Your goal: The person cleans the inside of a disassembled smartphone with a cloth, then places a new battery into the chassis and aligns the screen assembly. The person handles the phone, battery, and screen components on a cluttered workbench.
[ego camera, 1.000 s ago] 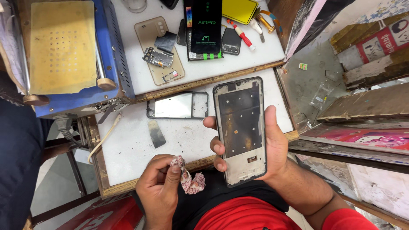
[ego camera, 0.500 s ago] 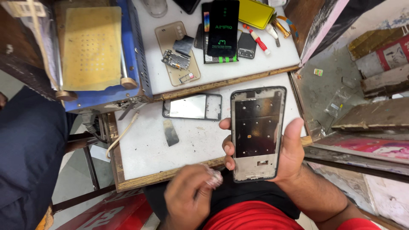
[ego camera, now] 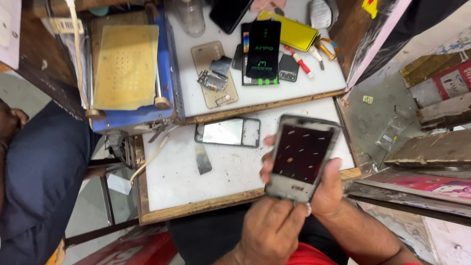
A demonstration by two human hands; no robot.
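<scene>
Hands come first, close to the camera. The left hand (ego camera: 272, 230) is low in the picture, its fingers curled shut around a small pale rag (ego camera: 307, 209) that only peeks out at the bottom end of the grey phone frame with the dark inside (ego camera: 301, 157). The right hand (ego camera: 328, 194) holds that frame from below — its thumb lies on the right edge and its fingertips wrap round the left edge, so the grip is snug. The frame is tilted and lifted off the white work board with the wooden rim (ego camera: 196, 216).

It looks like the bottom end is being wiped. The dark inside has a few pale specks, so some cleaning seems left, and no screen is fitted to it yet.

On the board past the hands lies a shiny flat phone screen panel with a black border (ego camera: 228, 132), and near it a small dark metal scraper blade (ego camera: 202, 160). Farther off, on the white upper table (ego camera: 314, 81), sit a tan phone back cover with small parts on it (ego camera: 214, 73) and a black phone with green marks (ego camera: 263, 51). To the left stands a blue machine with a yellow pad (ego camera: 128, 68).
</scene>
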